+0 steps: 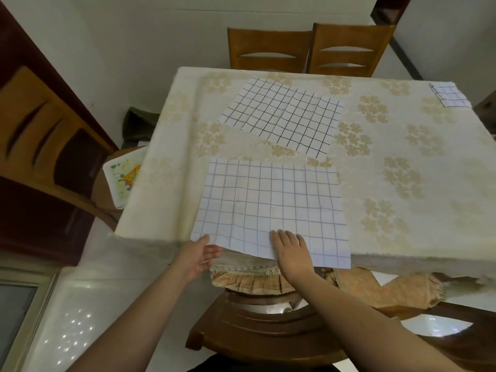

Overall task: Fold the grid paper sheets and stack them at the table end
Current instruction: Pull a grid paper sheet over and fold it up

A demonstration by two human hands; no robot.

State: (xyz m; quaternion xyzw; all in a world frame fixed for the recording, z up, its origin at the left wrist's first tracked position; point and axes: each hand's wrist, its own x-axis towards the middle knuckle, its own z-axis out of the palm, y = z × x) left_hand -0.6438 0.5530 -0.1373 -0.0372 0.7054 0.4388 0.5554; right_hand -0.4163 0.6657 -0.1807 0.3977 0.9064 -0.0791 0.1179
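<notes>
The white paper sheet with a pale blue grid [271,208] lies flat near me on the table with the cream flowered cloth [402,162], and its near edge hangs a little over the table edge. That overhang lets my left hand [197,257] reach the near left corner: the thumb is on top and the fingers go underneath, so I pinch the corner to lift it for the fold. My right hand [291,249] presses flat on the sheet with straight fingers, so it does not slide. The white sheet with black grid [281,116] waits further away. A small folded grid sheet [452,96] lies at the far right corner, where I judge the stack belongs.
</notes>
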